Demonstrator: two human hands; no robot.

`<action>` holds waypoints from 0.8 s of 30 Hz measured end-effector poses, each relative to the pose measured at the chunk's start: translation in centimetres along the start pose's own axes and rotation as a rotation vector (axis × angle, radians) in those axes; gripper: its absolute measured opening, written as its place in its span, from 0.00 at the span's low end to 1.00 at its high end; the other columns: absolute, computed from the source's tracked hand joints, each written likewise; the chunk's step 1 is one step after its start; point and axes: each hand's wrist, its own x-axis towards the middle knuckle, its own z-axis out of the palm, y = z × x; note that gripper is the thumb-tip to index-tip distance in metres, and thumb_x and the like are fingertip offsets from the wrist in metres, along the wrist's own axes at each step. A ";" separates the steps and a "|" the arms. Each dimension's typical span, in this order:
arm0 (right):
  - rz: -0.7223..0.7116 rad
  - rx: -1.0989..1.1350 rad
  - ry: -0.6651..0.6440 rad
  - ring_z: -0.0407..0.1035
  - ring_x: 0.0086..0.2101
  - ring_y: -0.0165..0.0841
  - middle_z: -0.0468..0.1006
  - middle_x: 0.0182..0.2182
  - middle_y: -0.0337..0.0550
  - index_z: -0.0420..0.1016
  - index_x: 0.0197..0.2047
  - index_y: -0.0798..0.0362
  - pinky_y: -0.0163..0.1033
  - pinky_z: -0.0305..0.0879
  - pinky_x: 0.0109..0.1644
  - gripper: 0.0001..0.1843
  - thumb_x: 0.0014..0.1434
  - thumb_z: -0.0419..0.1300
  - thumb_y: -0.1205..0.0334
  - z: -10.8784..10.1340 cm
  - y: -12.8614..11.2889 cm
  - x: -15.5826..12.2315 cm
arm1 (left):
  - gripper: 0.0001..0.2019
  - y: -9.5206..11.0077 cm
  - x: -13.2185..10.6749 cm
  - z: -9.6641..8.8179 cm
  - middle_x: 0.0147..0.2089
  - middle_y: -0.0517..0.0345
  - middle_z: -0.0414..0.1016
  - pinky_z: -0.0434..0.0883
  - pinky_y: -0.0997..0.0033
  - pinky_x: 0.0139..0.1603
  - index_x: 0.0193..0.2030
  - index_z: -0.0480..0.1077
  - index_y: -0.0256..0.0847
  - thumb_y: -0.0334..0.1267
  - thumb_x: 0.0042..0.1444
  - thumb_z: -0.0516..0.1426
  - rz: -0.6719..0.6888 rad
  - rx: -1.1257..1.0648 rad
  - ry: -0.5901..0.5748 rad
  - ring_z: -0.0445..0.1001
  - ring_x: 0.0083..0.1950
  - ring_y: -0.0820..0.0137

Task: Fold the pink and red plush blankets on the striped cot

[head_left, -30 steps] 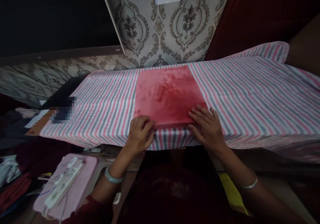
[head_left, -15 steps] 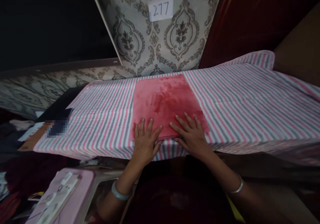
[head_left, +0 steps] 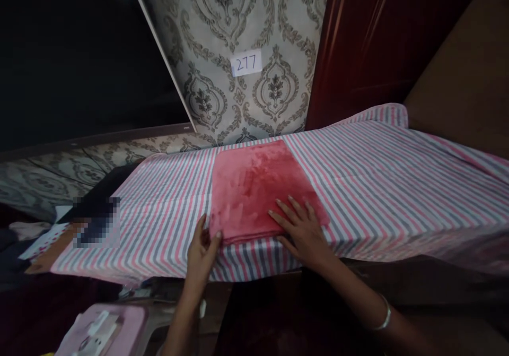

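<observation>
A folded red plush cloth lies on a board covered with a pink, grey and white striped sheet. My right hand rests flat on the cloth's near right corner, fingers spread. My left hand is at the cloth's near left corner, thumb and fingers curled at the folded edge. Whether it grips the edge is unclear.
A patterned wall with a paper label "277" stands behind the board. A dark red curtain hangs at the back right. A pink box with a white power strip sits low at the left. Clutter lies at the far left.
My left hand has slid off the cloth's top to its near left corner and turned edge-on. My right hand stays flat on the cloth. The view has tilted upward.
</observation>
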 end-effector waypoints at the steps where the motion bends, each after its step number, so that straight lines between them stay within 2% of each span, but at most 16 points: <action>1: 0.004 0.010 0.005 0.48 0.70 0.53 0.61 0.71 0.47 0.66 0.70 0.44 0.71 0.45 0.69 0.32 0.63 0.60 0.60 0.0 -0.4 0.2 | 0.36 0.5 0.3 -0.3 0.61 0.43 0.75 0.73 0.56 0.60 0.66 0.68 0.44 0.50 0.51 0.69 -0.123 -0.131 -0.001 0.75 0.62 0.54; 3: -0.003 0.037 0.011 0.49 0.70 0.52 0.61 0.71 0.49 0.66 0.70 0.45 0.70 0.44 0.70 0.32 0.63 0.59 0.60 0.1 -1.3 0.6 | 0.37 1.5 0.6 -0.5 0.48 0.49 0.81 0.79 0.63 0.46 0.62 0.71 0.42 0.47 0.44 0.73 -0.280 -0.328 -0.031 0.82 0.44 0.61; 5: -0.026 0.067 0.004 0.49 0.70 0.50 0.61 0.71 0.49 0.64 0.71 0.46 0.69 0.42 0.70 0.33 0.63 0.58 0.60 0.4 -2.4 1.2 | 0.34 2.1 0.8 -0.2 0.36 0.54 0.81 0.79 0.66 0.33 0.54 0.74 0.37 0.46 0.39 0.75 -0.350 -0.434 -0.102 0.80 0.30 0.65; 7: -0.042 0.086 -0.003 0.49 0.70 0.49 0.60 0.71 0.50 0.62 0.72 0.47 0.67 0.42 0.71 0.34 0.63 0.58 0.60 0.7 -3.3 1.7 | 0.29 2.3 0.9 0.4 0.30 0.54 0.80 0.77 0.68 0.27 0.44 0.77 0.33 0.47 0.38 0.75 -0.370 -0.481 -0.174 0.77 0.25 0.67; 9: -0.036 0.090 -0.002 0.50 0.70 0.49 0.59 0.71 0.52 0.59 0.74 0.48 0.67 0.41 0.71 0.37 0.63 0.59 0.59 1.0 -4.1 2.3 | 0.25 2.4 1.0 1.0 0.31 0.51 0.81 0.77 0.68 0.29 0.39 0.77 0.32 0.47 0.39 0.75 -0.374 -0.512 -0.210 0.79 0.29 0.64; 12: -0.011 0.088 0.020 0.51 0.70 0.50 0.58 0.72 0.52 0.50 0.77 0.48 0.67 0.40 0.71 0.42 0.63 0.59 0.57 1.1 -4.9 3.1 | 0.22 3.3 1.4 2.1 0.39 0.48 0.83 0.80 0.63 0.39 0.40 0.78 0.34 0.43 0.40 0.75 -0.368 -0.617 -0.191 0.82 0.40 0.59; 14: 0.014 0.089 0.060 0.50 0.69 0.51 0.57 0.72 0.51 0.45 0.78 0.47 0.67 0.40 0.71 0.45 0.62 0.59 0.57 1.4 -5.0 3.6 | 0.20 4.3 1.6 3.0 0.41 0.50 0.83 0.80 0.59 0.44 0.42 0.78 0.38 0.41 0.41 0.73 -0.365 -0.699 -0.175 0.82 0.45 0.57; 17: 0.043 0.089 0.146 0.53 0.68 0.51 0.58 0.72 0.52 0.40 0.79 0.48 0.66 0.44 0.70 0.48 0.60 0.58 0.63 1.8 -4.8 4.3 | 0.17 6.1 1.8 4.4 0.43 0.54 0.83 0.80 0.59 0.47 0.41 0.78 0.42 0.38 0.43 0.72 -0.335 -0.770 -0.178 0.81 0.49 0.55; 20: 0.024 0.108 0.197 0.61 0.64 0.49 0.65 0.68 0.54 0.43 0.78 0.52 0.59 0.57 0.66 0.48 0.57 0.55 0.71 1.9 -3.8 5.1 | 0.13 6.7 1.8 5.3 0.43 0.54 0.83 0.78 0.58 0.47 0.37 0.78 0.42 0.38 0.44 0.70 -0.256 -0.832 -0.160 0.80 0.48 0.58; 24: -0.010 0.182 0.148 0.70 0.56 0.43 0.75 0.60 0.50 0.57 0.75 0.52 0.50 0.69 0.59 0.44 0.54 0.50 0.76 -0.2 -1.2 7.5 | 0.10 4.8 1.4 5.6 0.37 0.57 0.82 0.77 0.53 0.52 0.33 0.77 0.43 0.35 0.41 0.68 -0.121 -0.866 -0.186 0.80 0.43 0.60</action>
